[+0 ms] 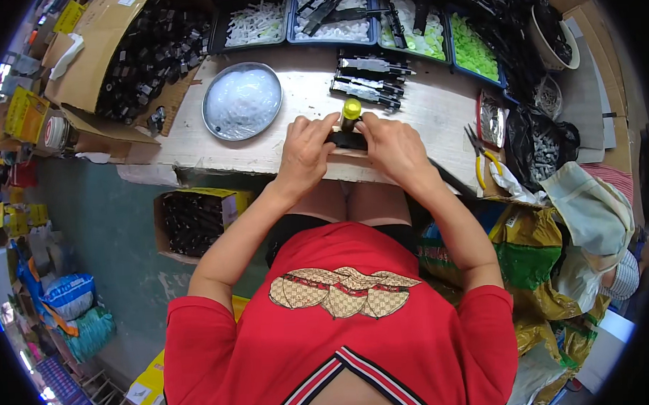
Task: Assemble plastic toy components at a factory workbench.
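Red shirt: Closest in is a red short-sleeved fabric shirt (345, 333), one, its bottom cut off by the frame, three rounded beige patches across it.
Left hand: The person's left hand (306, 149) pinches narrowly at one end of the piece; some fingertips are tucked from sight.
Right hand: And here's the right hand (393, 145), fingers bent in close on the other end, its grip on the underside hidden.
Black part: One short black bar-shaped part (347, 140) sits between both hands at the near edge of the white wooden tabletop (305, 80), both ends covered by fingers.
Yellow top: One dark upright cylinder with a round yellow top (351, 109) stands just beyond the bar; whether they join is impossible to make out.
Row behind: Several black-and-silver elongated parts (367, 90) lie side by side, overlapping too closely for a sure count.
Trays: Four rectangular blue plastic trays (336, 43), their far ends cropped, white to green pieces inside, uncountable.
Dish: One round grey metal dish (242, 136), heaped with something translucent, hard to identify.
Pliers: One pair of yellow-handled metal pliers (479, 170), over to the right, beside one black plastic bag (561, 138) of small grey pieces.
Boxes: Two brown cardboard boxes (90, 68) of black parts, one on the bench, one below.
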Demonstrator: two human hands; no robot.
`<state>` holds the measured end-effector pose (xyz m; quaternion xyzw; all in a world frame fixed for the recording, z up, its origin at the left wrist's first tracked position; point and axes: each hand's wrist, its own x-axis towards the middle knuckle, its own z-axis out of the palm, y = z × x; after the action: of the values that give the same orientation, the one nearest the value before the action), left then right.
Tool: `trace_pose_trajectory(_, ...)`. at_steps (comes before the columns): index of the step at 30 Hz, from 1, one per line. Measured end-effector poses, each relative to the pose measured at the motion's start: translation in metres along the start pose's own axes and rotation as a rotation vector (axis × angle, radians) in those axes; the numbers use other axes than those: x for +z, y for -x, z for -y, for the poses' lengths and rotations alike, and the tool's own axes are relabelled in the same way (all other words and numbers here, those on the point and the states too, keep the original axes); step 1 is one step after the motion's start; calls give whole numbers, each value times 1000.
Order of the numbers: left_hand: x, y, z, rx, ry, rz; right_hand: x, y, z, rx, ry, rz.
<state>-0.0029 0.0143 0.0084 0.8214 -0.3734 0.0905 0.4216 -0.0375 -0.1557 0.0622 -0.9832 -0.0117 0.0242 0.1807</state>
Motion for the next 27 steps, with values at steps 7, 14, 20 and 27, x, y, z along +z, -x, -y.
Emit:
trace_pose_trajectory(7,26,29,-31,157,-193,-77,-12,-13,-3,-39,-132,-191)
trace_pose_trajectory(14,40,40,-28,199,-188,-49,9,-8,14,-108,-5,-33)
trace_pose_trajectory(20,19,18,-19,202,-168,-79,-14,13,-28,105,-180,-234)
trace_pose_trajectory(27,-1,-19,14,359,-27,126,3,73,-109,321,220,-425)
